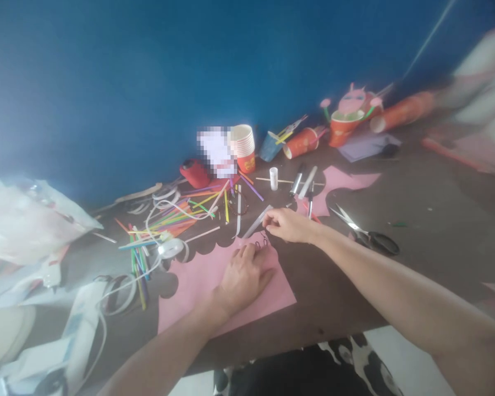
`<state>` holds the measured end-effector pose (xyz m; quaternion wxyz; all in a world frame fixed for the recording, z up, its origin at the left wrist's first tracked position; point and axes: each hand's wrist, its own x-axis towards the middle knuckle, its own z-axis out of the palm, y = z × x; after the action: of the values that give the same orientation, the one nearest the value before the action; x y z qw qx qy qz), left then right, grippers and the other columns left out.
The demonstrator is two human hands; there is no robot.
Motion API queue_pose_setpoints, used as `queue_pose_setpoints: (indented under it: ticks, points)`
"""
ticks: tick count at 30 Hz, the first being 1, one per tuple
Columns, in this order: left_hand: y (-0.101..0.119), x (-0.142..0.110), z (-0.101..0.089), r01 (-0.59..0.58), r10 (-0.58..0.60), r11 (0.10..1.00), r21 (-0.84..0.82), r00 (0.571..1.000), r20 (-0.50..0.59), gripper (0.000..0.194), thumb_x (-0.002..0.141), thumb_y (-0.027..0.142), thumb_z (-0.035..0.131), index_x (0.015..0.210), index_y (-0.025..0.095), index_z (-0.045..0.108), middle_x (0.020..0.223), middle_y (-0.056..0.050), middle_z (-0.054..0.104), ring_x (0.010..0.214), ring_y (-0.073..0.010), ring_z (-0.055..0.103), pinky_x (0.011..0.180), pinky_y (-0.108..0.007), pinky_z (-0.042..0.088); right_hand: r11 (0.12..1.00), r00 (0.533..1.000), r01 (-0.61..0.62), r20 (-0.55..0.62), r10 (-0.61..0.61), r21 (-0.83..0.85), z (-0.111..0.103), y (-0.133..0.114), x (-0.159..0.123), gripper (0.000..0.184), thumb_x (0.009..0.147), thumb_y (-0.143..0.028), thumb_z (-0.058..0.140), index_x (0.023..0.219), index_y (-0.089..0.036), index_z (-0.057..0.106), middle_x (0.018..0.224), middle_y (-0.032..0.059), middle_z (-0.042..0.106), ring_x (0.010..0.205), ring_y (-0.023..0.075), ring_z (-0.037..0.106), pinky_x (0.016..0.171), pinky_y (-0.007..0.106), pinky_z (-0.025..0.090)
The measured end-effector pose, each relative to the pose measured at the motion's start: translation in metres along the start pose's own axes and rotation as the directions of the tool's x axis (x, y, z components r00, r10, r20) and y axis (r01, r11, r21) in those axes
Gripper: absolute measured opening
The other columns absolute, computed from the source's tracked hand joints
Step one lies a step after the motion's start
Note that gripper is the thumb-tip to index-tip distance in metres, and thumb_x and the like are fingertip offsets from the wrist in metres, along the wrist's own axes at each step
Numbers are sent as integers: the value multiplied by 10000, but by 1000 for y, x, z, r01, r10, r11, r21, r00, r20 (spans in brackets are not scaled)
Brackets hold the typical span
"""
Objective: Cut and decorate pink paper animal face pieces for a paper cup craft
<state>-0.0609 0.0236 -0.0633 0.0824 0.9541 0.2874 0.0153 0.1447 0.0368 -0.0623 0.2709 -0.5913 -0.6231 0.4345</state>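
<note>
A sheet of pink paper with scalloped cut-outs along its far edge lies at the front of the table. My left hand rests flat on it, fingers stretched out, next to small dark pen marks near the far right corner. Just beyond that corner is my right hand, its fingers curled and the fingertips close together. Whatever they may hold is too small to make out. A pale narrow strip lies beside those fingertips. To the right are black-handled scissors, blades apart, and a pink paper offcut.
Coloured sticks and a white cable spread across the left, near a glue gun. Behind stand stacked paper cups, a red thread spool, a white cylinder and a pink cup figure. A plastic bag sits far left.
</note>
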Motion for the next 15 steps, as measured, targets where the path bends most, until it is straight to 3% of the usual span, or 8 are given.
queue_pose_setpoints:
  ticks: [7,11,15]
  points:
    - [6,3,-5,-2,-4,997,77,997,76,544,824,499,531,1234,144,494,1016,-113,538,962,-267,551,831,-427,480,999,999,48,7,-48,8,1,7,1,99,786,-192,480,858,-183,546,621,-47,561,366,66,512,398,183,366]
    - [10,0,-1,-40,35,990,138,999,37,588,833,470,540,1263,79,450,1103,-155,539,1054,-279,534,899,-403,454,998,999,52,14,-52,-33,2,13,2,150,807,-210,464,927,-177,548,654,-29,580,391,76,545,401,178,383]
    - [15,-3,-2,-57,54,983,176,998,20,390,861,409,523,1116,115,548,1012,-130,584,1007,-251,563,869,-384,469,994,998,68,15,-66,-91,2,14,2,200,825,-230,441,960,-164,573,701,-1,622,414,78,553,420,183,386]
